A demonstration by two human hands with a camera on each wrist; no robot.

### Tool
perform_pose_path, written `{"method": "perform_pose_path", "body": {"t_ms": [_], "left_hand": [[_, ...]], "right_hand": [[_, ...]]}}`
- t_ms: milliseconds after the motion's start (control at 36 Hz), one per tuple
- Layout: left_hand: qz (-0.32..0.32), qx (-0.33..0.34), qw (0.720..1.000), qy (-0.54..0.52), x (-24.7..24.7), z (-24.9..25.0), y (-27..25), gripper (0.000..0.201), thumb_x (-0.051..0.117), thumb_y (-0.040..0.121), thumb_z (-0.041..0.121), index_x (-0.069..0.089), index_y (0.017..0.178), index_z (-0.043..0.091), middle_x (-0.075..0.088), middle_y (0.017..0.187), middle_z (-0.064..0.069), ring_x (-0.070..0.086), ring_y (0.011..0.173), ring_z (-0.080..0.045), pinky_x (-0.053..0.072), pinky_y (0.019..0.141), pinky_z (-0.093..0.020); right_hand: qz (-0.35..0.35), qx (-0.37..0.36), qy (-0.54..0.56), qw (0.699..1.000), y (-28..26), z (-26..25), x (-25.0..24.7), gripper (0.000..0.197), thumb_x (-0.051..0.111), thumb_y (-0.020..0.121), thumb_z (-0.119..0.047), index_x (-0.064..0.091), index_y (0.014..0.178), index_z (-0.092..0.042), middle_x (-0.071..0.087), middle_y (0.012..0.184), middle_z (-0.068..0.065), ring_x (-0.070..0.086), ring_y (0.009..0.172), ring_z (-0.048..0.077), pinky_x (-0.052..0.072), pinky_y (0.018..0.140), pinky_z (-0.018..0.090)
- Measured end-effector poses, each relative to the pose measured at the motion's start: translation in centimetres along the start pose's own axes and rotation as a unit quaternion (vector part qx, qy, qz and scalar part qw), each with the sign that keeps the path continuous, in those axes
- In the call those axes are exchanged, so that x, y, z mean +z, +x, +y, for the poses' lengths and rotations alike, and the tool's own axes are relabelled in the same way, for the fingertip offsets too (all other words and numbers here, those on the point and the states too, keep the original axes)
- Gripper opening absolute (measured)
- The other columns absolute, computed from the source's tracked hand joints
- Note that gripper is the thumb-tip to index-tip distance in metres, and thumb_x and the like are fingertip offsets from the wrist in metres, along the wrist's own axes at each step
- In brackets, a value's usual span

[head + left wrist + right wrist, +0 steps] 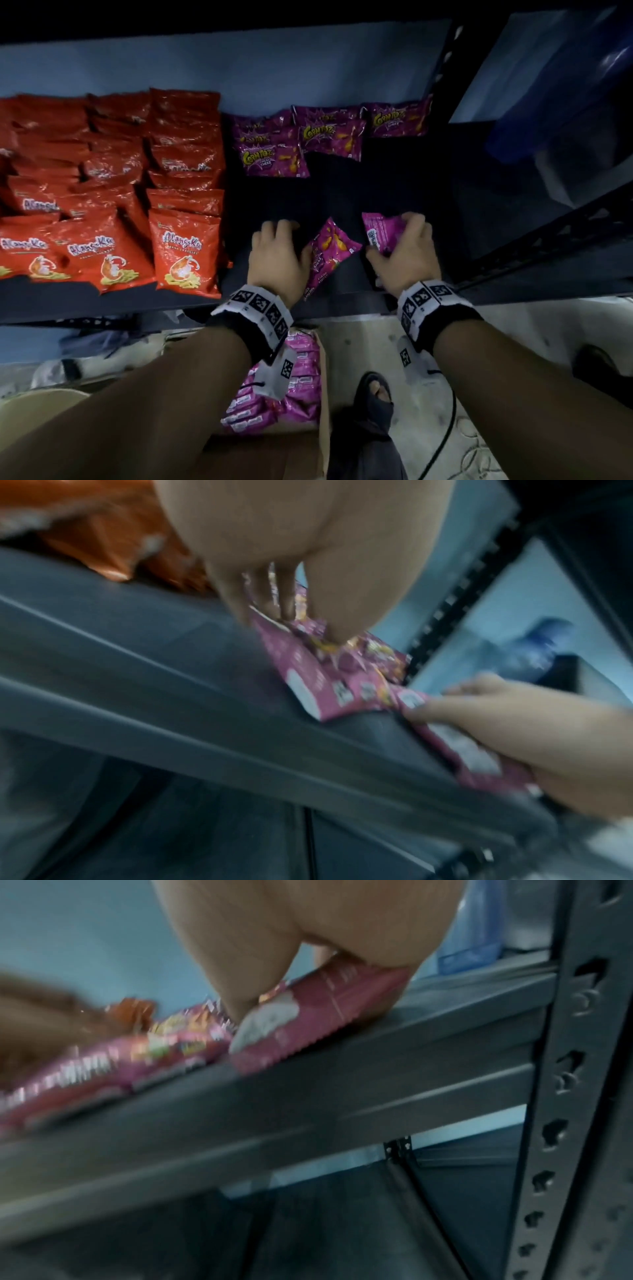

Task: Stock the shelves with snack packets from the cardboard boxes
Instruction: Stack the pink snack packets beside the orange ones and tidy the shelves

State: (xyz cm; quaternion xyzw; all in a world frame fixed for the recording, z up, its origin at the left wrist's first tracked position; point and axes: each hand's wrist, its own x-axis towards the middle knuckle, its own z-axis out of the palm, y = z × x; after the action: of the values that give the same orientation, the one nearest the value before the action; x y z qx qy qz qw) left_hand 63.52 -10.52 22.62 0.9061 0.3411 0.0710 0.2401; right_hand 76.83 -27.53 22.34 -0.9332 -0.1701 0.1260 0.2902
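A purple packet (383, 230) is gripped by the right hand (407, 251); another packet (327, 253) is held under the left hand (279, 255) on the shelf (342, 192).

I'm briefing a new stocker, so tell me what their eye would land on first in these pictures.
First the block of red prawn cracker packets filling the shelf's left half, beside a thin back row of purple Corntoz packets. Then, at the dark shelf front, the left hand holds a purple packet while the right hand grips another, back side up. Below, a cardboard box holds more pink packets.
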Motion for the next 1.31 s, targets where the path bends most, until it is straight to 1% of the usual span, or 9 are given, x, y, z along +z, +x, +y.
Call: {"method": "perform_pose_path", "body": {"t_ms": [83,250,472,556,639,722,1000,1167,1306], "left_hand": [[-0.003,0.084,0.996,0.012,1.1,0.9,-0.1,0.049,0.057,0.096,0.040,0.053,0.140,0.017,0.053,0.139,-0.010,0.048,0.123,-0.035,0.047,0.098,-0.052],[-0.117,0.100,0.984,0.093,3.1,1.8,0.3,0.066,0.022,0.105,0.057,0.010,0.163,0.028,0.011,0.170,0.008,0.003,0.156,-0.015,0.004,0.126,-0.050],[-0.110,0.087,0.984,0.105,3.5,1.1,0.4,0.067,0.014,0.103,0.064,-0.001,0.161,0.036,0.009,0.170,0.001,0.002,0.157,-0.022,0.003,0.125,-0.055],[-0.120,0.079,0.985,0.091,3.3,1.1,0.3,0.066,0.013,0.102,0.066,-0.002,0.160,0.039,0.011,0.170,0.000,0.003,0.157,-0.021,0.004,0.126,-0.054],[-0.124,0.076,0.985,0.087,3.3,1.0,0.3,0.066,0.014,0.102,0.066,-0.002,0.160,0.040,0.012,0.170,0.001,0.003,0.157,-0.020,0.004,0.126,-0.054],[-0.124,0.078,0.986,0.084,3.3,1.0,0.4,0.065,0.015,0.103,0.066,0.000,0.161,0.039,0.013,0.170,0.001,0.003,0.157,-0.020,0.004,0.126,-0.054],[-0.115,0.085,0.987,0.074,3.2,0.6,0.3,0.065,0.017,0.103,0.066,0.001,0.160,0.041,0.015,0.169,0.000,0.006,0.157,-0.021,0.003,0.126,-0.051],[-0.120,0.101,0.985,0.078,3.0,-0.2,0.3,0.065,0.015,0.102,0.065,-0.001,0.160,0.041,0.014,0.169,0.002,0.005,0.157,-0.018,0.003,0.127,-0.048],[-0.126,0.112,0.983,0.078,2.9,-0.8,0.4,0.065,0.016,0.102,0.064,-0.001,0.160,0.040,0.013,0.169,0.003,0.005,0.157,-0.017,0.003,0.127,-0.046]], "right_hand": [[0.028,-0.053,-0.127,0.990,-0.1,0.4,0.5,0.071,0.067,0.086,-0.046,0.036,0.144,-0.021,0.039,0.143,0.013,0.041,0.125,0.034,0.041,0.098,0.050],[-0.047,-0.114,-0.151,0.981,0.4,1.4,1.5,0.072,0.048,0.098,-0.043,0.020,0.160,-0.022,0.010,0.170,0.000,0.011,0.156,0.018,0.019,0.123,0.050],[-0.135,-0.108,-0.159,0.972,1.3,1.1,0.7,0.097,0.048,0.095,-0.060,-0.012,0.162,-0.022,-0.017,0.170,-0.002,-0.012,0.156,0.015,-0.005,0.127,0.046],[-0.104,-0.107,-0.125,0.981,0.5,1.5,0.1,0.109,0.064,0.081,-0.069,0.006,0.162,-0.025,0.001,0.169,0.006,0.004,0.154,0.026,0.010,0.125,0.050],[-0.026,-0.091,-0.142,0.985,-0.8,1.9,-0.5,0.091,0.071,0.071,-0.072,0.041,0.141,-0.023,0.033,0.142,0.010,0.035,0.127,0.031,0.038,0.104,0.052],[-0.035,-0.060,-0.098,0.993,-1.2,2.1,-0.7,0.071,0.082,0.070,-0.054,0.048,0.121,-0.020,0.035,0.122,0.006,0.041,0.111,0.028,0.046,0.094,0.047],[-0.094,0.021,0.089,0.991,0.4,0.9,-3.8,0.044,0.076,0.085,-0.023,0.049,0.120,-0.026,0.054,0.091,-0.015,0.059,0.078,0.008,0.043,0.067,0.022],[-0.131,0.063,0.142,0.979,1.9,1.0,-4.9,0.034,0.071,0.088,-0.014,0.057,0.116,-0.026,0.061,0.097,-0.008,0.058,0.079,0.001,0.042,0.059,0.008],[-0.123,0.098,0.091,0.983,3.0,1.0,-4.5,0.020,0.060,0.093,-0.016,0.066,0.112,-0.020,0.070,0.101,0.002,0.068,0.098,0.026,0.049,0.076,0.028]]}}
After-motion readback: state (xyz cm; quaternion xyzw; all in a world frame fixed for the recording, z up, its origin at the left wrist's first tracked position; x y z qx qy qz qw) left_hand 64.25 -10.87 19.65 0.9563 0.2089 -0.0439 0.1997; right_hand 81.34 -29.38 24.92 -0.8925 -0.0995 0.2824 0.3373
